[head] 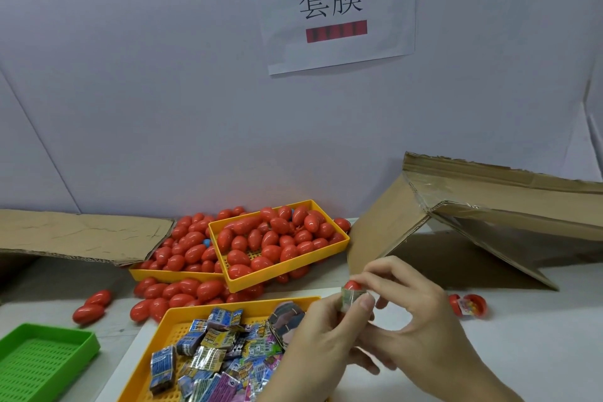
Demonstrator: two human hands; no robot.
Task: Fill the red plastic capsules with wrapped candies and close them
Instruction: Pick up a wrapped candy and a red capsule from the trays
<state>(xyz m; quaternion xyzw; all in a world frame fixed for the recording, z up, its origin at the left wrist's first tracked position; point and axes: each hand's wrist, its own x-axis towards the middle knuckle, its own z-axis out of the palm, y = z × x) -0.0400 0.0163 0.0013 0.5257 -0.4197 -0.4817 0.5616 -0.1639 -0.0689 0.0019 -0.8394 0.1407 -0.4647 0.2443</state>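
Observation:
My left hand [321, 336] holds a red capsule [353, 285] with a wrapped candy [350, 299] at its mouth, thumb pressed on the wrapper. My right hand [414, 313] pinches the same capsule from the right with curled fingers. Below my left hand, a yellow tray [163, 333] holds several wrapped candies [208, 346]. An open red capsule [468, 303] with candy inside lies on the table right of my hands. Two yellow trays [287, 266] further back are heaped with closed red capsules [277, 235].
Loose red capsules [93, 305] lie scattered on the table at the left. A green tray [42, 359] sits at the lower left. Flattened cardboard [81, 232] lies at the back left, and a cardboard box flap [456, 215] leans at the right. A paper sign [336, 6] hangs on the wall.

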